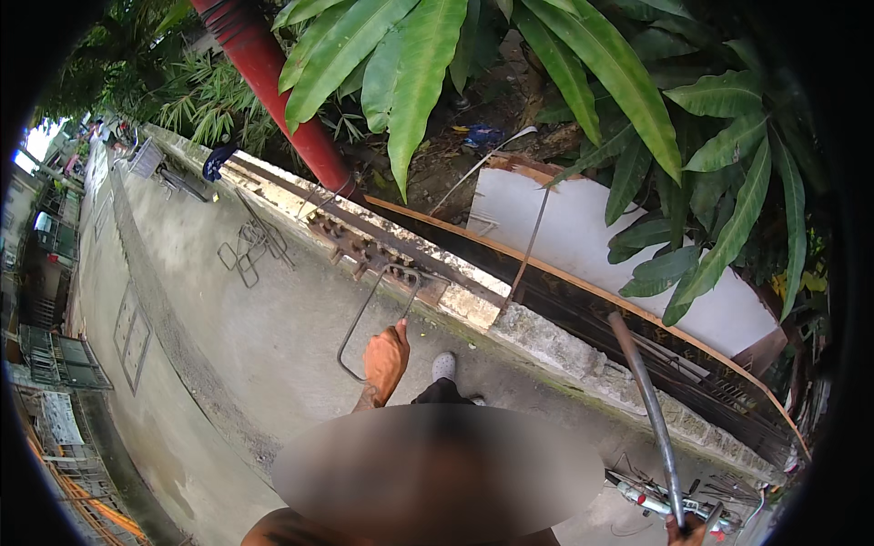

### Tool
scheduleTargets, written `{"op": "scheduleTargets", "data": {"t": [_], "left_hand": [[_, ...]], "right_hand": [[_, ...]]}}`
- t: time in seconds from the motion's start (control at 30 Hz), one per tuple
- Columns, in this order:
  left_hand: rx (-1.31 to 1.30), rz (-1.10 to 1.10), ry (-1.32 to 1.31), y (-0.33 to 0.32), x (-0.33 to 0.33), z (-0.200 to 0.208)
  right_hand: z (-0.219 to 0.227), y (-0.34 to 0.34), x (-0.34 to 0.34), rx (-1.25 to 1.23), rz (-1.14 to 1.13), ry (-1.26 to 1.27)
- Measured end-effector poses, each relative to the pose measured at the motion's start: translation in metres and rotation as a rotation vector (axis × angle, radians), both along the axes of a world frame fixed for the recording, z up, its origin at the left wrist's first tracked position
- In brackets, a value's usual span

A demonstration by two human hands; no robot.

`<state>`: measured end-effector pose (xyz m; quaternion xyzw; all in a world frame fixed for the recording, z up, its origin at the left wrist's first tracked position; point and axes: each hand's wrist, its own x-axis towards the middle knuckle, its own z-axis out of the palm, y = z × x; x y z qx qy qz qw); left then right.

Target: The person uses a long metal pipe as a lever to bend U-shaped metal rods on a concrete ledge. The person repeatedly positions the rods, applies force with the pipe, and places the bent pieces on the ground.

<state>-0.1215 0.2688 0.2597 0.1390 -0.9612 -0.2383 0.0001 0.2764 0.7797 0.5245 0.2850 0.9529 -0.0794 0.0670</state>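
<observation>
My left hand point(387, 359) is closed on a rebar stirrup point(360, 314), a thin steel rod bent into a nearly rectangular loop. The far end of the loop reaches a rusty bending jig point(350, 247) with several short pegs, fixed along the top of a low wall. At the lower right, my right hand point(689, 530) grips the near end of a long, slightly curved metal pipe point(651, 400). The pipe slants up and away, its far end over the wall. Only part of the right hand shows at the picture's rim.
The rough low wall point(564, 346) runs diagonally ahead of me. Several bent rods point(253, 244) lie on the concrete. A bicycle point(173, 177) with a basket stands farther back. Beyond the wall are a red post point(282, 100), a white board point(537, 214) and overhanging leaves point(423, 86).
</observation>
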Motion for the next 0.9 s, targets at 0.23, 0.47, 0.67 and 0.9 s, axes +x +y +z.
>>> {"op": "scheduleTargets", "data": {"t": [0.23,0.47,0.67,0.9], "left_hand": [[-0.233,-0.134,-0.054,-0.007,-0.009,0.027],[-0.319,-0.135,-0.131,-0.001,-0.032,0.051],[-0.431,-0.323,-0.149,-0.02,-0.07,0.06],[-0.172,-0.101,-0.116,-0.031,-0.009,-0.032]], "right_hand": [[-0.23,-0.122,-0.01,-0.94,-0.895,0.444],[-0.255,-0.172,-0.082,-1.178,-0.816,0.419],[-0.258,-0.153,-0.099,-0.975,-0.512,0.23],[-0.269,-0.161,-0.13,-0.721,-0.135,0.089]]}}
